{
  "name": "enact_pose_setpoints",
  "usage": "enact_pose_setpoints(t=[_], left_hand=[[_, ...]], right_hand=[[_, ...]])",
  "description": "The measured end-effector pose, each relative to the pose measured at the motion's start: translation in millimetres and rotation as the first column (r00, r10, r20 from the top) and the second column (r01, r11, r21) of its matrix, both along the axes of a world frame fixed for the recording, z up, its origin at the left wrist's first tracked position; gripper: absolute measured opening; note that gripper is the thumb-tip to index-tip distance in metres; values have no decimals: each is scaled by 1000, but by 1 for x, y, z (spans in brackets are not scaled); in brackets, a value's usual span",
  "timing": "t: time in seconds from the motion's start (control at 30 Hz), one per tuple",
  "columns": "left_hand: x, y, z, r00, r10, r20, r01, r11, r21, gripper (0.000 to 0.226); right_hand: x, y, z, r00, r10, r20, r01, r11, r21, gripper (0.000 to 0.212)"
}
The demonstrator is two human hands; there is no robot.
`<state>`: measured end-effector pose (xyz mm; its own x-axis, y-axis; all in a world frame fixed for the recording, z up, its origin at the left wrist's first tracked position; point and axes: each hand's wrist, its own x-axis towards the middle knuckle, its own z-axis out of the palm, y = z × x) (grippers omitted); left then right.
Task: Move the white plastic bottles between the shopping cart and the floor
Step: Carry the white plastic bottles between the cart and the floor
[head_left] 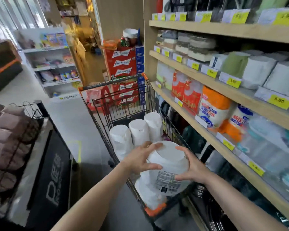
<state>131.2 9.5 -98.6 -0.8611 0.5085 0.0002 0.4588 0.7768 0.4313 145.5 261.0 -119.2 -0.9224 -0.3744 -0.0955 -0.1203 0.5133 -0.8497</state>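
A large white plastic bottle (pixel 167 170) with a printed label hangs upside down over the near end of the black wire shopping cart (pixel 97 104). My left hand (pixel 140 158) grips its left side and my right hand (pixel 192 169) grips its right side, fingers curled round the upturned base. Three more white bottles (pixel 138 132) stand side by side inside the cart, farther from me. Below the held bottle another white bottle (pixel 150 199) shows near the cart's orange corner.
Wooden shelves (pixel 223 84) full of packaged goods with yellow price tags run close along the cart's right side. Red beer cartons (pixel 122 62) are stacked beyond the cart. A dark display stand (pixel 45 164) with rolled towels stands left, with grey floor (pixel 70 117) between it and the cart.
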Motion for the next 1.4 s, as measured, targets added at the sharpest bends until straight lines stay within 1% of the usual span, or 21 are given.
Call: enact_pose_setpoints(t=[0.07, 0.13, 0.2, 0.3, 0.37, 0.47, 0.53, 0.6, 0.63, 0.67, 0.73, 0.77, 0.83, 0.93, 1.0, 1.1, 1.2, 1.33, 1.4], left_hand=[[-35, -6, 6, 1000, -23, -11, 23, 1000, -6, 81], [-64, -12, 7, 999, -38, -21, 38, 999, -7, 81], [-89, -17, -1, 998, -57, -30, 56, 998, -24, 83], [-138, -21, -19, 993, -119, -2, 118, 989, -88, 84], [-172, -23, -33, 983, -181, 30, 183, 980, -77, 82], [-215, -21, -50, 964, -246, 98, 251, 967, -43, 82], [-244, -18, -59, 954, -276, 116, 282, 959, -35, 82], [-274, -20, -69, 945, -322, 66, 325, 945, -46, 78], [-289, -24, -75, 942, -333, 36, 335, 939, -82, 76], [-303, -29, -83, 945, -326, 17, 325, 937, -127, 79], [-329, -40, -101, 957, -289, -11, 282, 940, -191, 98], [-341, -43, -111, 962, -274, -13, 266, 941, -209, 104], [-360, -47, -130, 964, -266, 12, 262, 938, -227, 102], [-370, -50, -155, 954, -295, 54, 298, 916, -269, 87], [-368, -52, -170, 953, -297, 53, 299, 911, -285, 81], [-371, -56, -181, 956, -293, 17, 289, 929, -230, 80], [-373, -59, -183, 949, -316, 9, 309, 920, -241, 80], [-372, -59, -181, 950, -312, 5, 305, 923, -233, 80], [-371, -57, -181, 951, -310, -1, 299, 919, -258, 81]], right_hand=[[-34, -7, 3, 1000, 17, -9, -17, 1000, 6, 101], [-62, -12, -1, 1000, -7, -24, 7, 1000, 3, 100], [-81, -17, -11, 998, -57, -33, 57, 998, 8, 100], [-107, -22, -27, 988, -155, -28, 155, 988, 23, 97], [-122, -28, -35, 973, -229, -25, 230, 973, 19, 95], [-138, -36, -51, 923, -385, -8, 385, 923, -15, 90], [-150, -42, -61, 878, -478, -18, 478, 878, -32, 88], [-164, -48, -70, 832, -554, -10, 554, 832, -33, 89], [-170, -51, -76, 812, -584, -14, 584, 812, -24, 89], [-175, -53, -81, 790, -612, -22, 612, 790, -6, 90], [-185, -58, -92, 743, -667, -56, 669, 743, 37, 92], [-191, -59, -99, 724, -687, -72, 690, 722, 53, 93], [-202, -60, -113, 701, -710, -70, 713, 697, 73, 93], [-216, -63, -134, 685, -721, -100, 728, 678, 101, 92], [-219, -67, -146, 678, -723, -136, 735, 664, 137, 90], [-218, -74, -159, 675, -718, -170, 738, 657, 154, 89], [-213, -73, -162, 694, -691, -201, 720, 675, 163, 89], [-206, -69, -154, 692, -704, -161, 721, 665, 195, 92], [-203, -68, -154, 686, -710, -157, 726, 659, 197, 94]])
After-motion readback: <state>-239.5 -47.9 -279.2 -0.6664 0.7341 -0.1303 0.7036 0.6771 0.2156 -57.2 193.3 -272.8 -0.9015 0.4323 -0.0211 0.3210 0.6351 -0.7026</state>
